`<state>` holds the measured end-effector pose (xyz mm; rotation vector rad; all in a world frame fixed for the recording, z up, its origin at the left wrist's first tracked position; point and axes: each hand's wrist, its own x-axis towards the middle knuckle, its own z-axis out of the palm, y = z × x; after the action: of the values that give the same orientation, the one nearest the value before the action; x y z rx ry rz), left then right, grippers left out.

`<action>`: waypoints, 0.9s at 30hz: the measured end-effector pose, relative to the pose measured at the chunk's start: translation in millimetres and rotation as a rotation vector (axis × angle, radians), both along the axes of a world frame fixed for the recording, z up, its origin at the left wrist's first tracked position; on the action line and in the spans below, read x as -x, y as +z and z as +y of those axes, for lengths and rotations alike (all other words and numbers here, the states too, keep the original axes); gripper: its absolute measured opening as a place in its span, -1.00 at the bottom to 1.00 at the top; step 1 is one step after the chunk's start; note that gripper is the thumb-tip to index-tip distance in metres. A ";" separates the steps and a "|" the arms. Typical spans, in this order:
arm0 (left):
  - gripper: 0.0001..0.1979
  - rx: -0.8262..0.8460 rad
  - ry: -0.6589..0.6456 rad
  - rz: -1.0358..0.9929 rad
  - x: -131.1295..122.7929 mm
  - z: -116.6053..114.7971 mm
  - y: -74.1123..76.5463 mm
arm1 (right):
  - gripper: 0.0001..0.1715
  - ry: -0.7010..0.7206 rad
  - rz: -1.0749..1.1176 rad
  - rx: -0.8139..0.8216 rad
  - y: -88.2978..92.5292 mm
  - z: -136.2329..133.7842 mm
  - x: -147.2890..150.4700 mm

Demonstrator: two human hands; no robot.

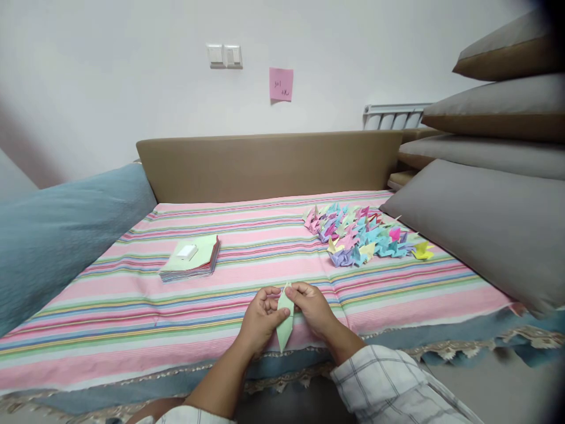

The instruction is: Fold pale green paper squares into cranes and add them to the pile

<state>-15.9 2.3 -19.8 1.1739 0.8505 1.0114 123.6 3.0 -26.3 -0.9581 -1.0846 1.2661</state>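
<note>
A pale green piece of folded origami paper (286,327), a narrow diamond shape with a centre crease, is held upright between my two hands near the front edge of the striped cloth. My left hand (261,318) pinches its left side, thumb lying across the front. At the upper right edge, my right hand (311,306) grips the paper near its top point between thumb and fingers. The fingertips behind the paper are hidden. Further back on the right lies a spread of folded paper cranes (353,235) in many colours.
A stack of square paper (194,262) with a small white block (187,252) on top sits left on the striped cloth (247,235). Grey cushions (485,218) rise at the right, a blue armrest (79,218) stands left, and a brown backrest (269,168) runs behind.
</note>
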 end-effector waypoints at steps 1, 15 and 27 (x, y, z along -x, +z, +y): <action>-0.45 -0.002 -0.004 0.002 0.0 0.4 -0.8 | -0.61 0.000 0.006 0.005 0.5 -0.2 0.3; -0.27 0.084 -0.042 -0.092 -7.1 -6.2 1.4 | -0.58 -0.054 0.074 0.069 6.9 -0.3 4.0; -0.41 0.101 0.076 -0.141 -6.7 -9.6 8.0 | -0.55 -0.107 0.212 0.122 4.4 2.1 5.3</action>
<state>-9.2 -7.3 -11.8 0.9794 0.8294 1.0868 118.3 5.1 -21.9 -0.9365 -0.7898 1.3241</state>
